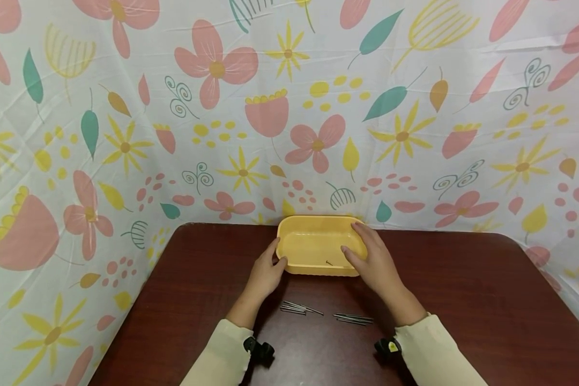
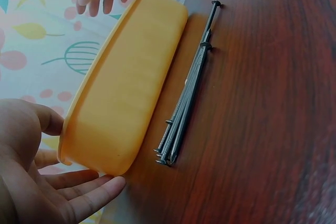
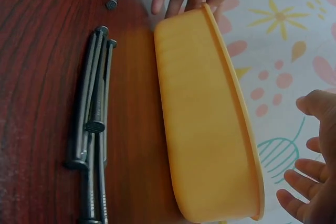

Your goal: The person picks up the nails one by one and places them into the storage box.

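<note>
A yellow plastic tray [image 1: 313,268] stands upright near the table's back edge, with one small nail or screw [image 1: 329,263] on its floor. My left hand [image 1: 266,272] is at its left end, the thumb by the rim and the fairly straight fingers touching the end wall. Around the right end lies my right hand [image 1: 377,262], fingers spread and thumb over the inside; the right wrist view shows a gap between hand and tray. In front of the tray lie two bunches of long steel nails, a left bunch [image 1: 295,307] and a right bunch [image 1: 352,319].
The dark red-brown wooden table [image 1: 463,300] reaches back to a flower-printed cloth [image 1: 318,107] hanging behind it and along the left. Black wrist cameras sit by both cuffs, such as the left wrist camera [image 1: 260,351].
</note>
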### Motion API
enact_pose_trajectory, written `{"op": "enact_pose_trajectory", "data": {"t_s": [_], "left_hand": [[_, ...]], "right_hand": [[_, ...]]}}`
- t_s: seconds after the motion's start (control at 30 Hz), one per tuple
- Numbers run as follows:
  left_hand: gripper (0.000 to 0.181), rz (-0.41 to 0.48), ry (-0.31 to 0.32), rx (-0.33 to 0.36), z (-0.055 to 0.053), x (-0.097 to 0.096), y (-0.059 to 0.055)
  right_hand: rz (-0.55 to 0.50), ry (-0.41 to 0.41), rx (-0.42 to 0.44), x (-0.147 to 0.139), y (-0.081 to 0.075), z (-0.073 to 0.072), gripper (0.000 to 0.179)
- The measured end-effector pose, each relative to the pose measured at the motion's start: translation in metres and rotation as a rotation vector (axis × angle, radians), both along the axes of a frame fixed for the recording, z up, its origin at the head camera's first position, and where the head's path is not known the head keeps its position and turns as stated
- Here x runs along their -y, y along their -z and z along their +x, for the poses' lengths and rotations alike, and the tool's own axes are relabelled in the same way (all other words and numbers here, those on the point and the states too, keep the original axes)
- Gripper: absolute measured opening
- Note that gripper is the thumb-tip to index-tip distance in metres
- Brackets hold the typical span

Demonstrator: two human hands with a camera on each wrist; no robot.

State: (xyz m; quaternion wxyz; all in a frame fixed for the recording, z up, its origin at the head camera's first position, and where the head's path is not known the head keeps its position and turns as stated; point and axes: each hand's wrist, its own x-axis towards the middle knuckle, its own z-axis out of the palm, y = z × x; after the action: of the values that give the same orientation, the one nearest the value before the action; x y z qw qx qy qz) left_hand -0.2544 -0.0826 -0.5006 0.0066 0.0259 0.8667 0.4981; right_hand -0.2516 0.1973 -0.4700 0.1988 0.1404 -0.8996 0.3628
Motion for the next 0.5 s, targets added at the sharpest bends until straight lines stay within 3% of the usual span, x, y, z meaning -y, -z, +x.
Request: {"op": "enact_pose_trajectory", "data": {"t_s": [0.5], "left_hand": [[0.06,0.0,-0.008,0.004,0.001,-0.001,-0.001]], "right_hand": [[0.011,-0.055,-0.015,0.003,0.002,0.014,0.062]]}}
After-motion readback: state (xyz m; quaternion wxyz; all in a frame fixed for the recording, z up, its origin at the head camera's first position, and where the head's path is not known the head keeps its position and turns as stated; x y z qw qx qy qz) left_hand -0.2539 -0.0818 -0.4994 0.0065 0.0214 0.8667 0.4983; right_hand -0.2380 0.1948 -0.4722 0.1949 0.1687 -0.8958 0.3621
